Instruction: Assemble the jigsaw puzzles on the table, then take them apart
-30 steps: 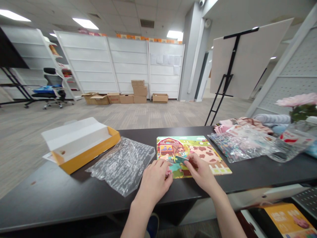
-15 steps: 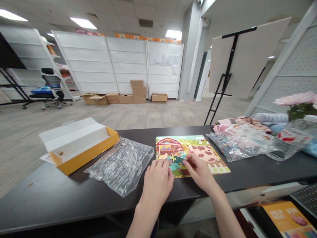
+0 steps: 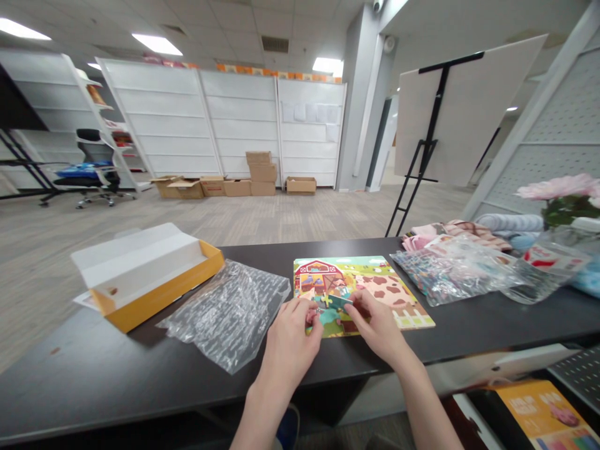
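Observation:
A farm-picture jigsaw puzzle board (image 3: 375, 284) with a red barn and a spotted cow lies flat on the dark table (image 3: 117, 369) in front of me. My right hand (image 3: 377, 328) pinches a green-blue puzzle piece (image 3: 338, 301) over the board's near left part. My left hand (image 3: 291, 340) rests with curled fingers at the board's near left corner, its fingertips touching the pieces there. What lies under its fingers is hidden.
A crumpled clear plastic bag (image 3: 229, 312) lies left of the board. An open yellow-and-white box (image 3: 145, 275) sits further left. More plastic bags (image 3: 464, 272), folded cloths and pink flowers (image 3: 562, 187) crowd the table's right end. An easel (image 3: 431, 137) stands behind.
My left hand has shifted slightly left along the board's near edge. My right hand still holds the piece at almost the same spot.

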`<state>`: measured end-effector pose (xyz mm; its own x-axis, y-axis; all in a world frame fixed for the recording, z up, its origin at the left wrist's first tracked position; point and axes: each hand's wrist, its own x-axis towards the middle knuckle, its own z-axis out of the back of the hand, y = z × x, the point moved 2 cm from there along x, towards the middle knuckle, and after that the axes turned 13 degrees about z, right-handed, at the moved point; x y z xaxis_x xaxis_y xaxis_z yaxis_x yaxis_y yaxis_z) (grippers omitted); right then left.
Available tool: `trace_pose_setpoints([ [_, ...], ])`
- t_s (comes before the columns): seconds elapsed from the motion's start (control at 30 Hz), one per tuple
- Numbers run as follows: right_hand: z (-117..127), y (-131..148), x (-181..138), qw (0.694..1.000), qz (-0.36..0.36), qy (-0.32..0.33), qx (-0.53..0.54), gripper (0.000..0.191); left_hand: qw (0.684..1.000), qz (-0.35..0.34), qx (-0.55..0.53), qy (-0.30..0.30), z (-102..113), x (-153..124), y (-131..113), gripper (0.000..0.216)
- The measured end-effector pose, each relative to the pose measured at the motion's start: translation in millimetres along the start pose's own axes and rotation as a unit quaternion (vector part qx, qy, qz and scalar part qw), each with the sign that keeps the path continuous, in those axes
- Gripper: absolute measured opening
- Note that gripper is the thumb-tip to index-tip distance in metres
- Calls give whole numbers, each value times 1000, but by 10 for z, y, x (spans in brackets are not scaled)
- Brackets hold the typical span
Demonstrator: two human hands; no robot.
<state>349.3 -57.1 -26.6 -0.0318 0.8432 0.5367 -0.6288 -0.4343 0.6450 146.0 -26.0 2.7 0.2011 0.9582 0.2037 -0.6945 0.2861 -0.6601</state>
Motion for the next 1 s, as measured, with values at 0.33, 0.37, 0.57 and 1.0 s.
trace_pose_setpoints([
  [0.33, 16, 56, 31, 1000, 14, 3, -5, 14, 996, -74, 34, -22, -42, -31, -53, 23],
  [0.37, 14, 55, 30, 1000, 13, 3, -5, 14, 995, -84, 43, -17, -48, -32, -51, 25],
  [0.57, -15, 3, 10, 1000, 4, 5, 10, 14, 992, -115, 51, 4, -98, -17, 23, 36],
  [1.0, -7, -1, 1, 1000, -1, 7, 18, 16, 992, -124, -3, -29, -135, 2, 89, 42],
])
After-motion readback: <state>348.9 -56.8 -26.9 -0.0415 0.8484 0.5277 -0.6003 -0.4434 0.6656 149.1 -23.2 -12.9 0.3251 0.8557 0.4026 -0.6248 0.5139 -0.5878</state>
